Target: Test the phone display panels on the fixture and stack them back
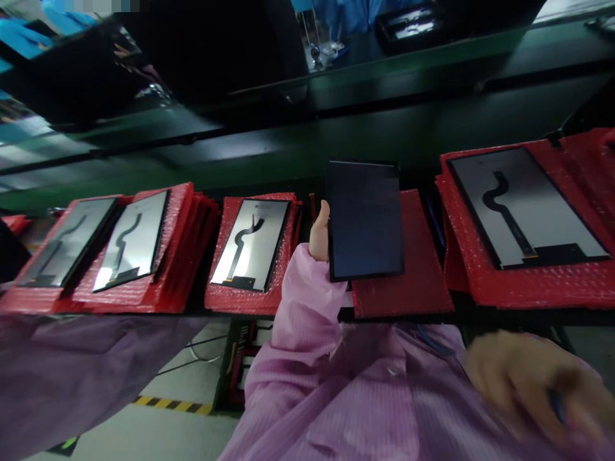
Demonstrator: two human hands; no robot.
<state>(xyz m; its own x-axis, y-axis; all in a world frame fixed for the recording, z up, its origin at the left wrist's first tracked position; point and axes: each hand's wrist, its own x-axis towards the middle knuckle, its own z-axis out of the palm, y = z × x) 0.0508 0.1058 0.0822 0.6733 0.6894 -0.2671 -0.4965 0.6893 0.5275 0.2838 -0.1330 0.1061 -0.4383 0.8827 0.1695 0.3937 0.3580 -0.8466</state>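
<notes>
My left hand (320,234) grips a tablet-sized LCD screen panel (366,221) by its left edge, thumb in front and the other fingers hidden behind it. The panel is held nearly upright, its dark glass face towards me. Behind and below it lies a red bubble-wrap sleeve (408,294). At the lower right, my right hand (533,384) is blurred by motion, away from the panel. Its fingers are curled, with a small dark blue thing (557,404) among them, too smeared to name.
Silver-backed panels with black flex cables lie on red bubble-wrap stacks: one panel (252,243) left of centre, two further left, a larger one (528,205) at right. A co-worker's sleeve (86,378) is at lower left. A dark green ledge (269,147) runs behind.
</notes>
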